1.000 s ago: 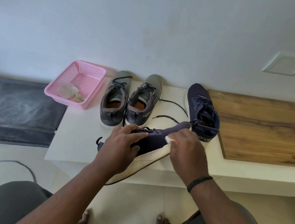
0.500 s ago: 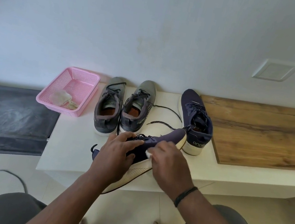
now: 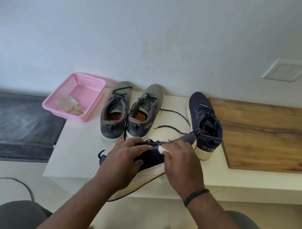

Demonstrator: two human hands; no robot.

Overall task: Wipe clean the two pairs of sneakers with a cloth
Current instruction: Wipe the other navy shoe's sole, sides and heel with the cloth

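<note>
Indoors | white ledge [image 3: 235, 180] (wood slab [image 3: 274, 139] right) | tiled floor [image 3: 138, 222]

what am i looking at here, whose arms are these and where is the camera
There is no machine here. The camera sits on a person's head and looks down, so the two arms are that person's own. The left hand grips a navy knit sneaker with a cream sole, tilted on its side. The right hand pinches a small white cloth against the sneaker's upper. On the white ledge stand the matching navy sneaker, a pair of grey lace-up sneakers and a pink plastic mesh basket with a crumpled pale rag inside. A wooden board lies to the right.
</note>
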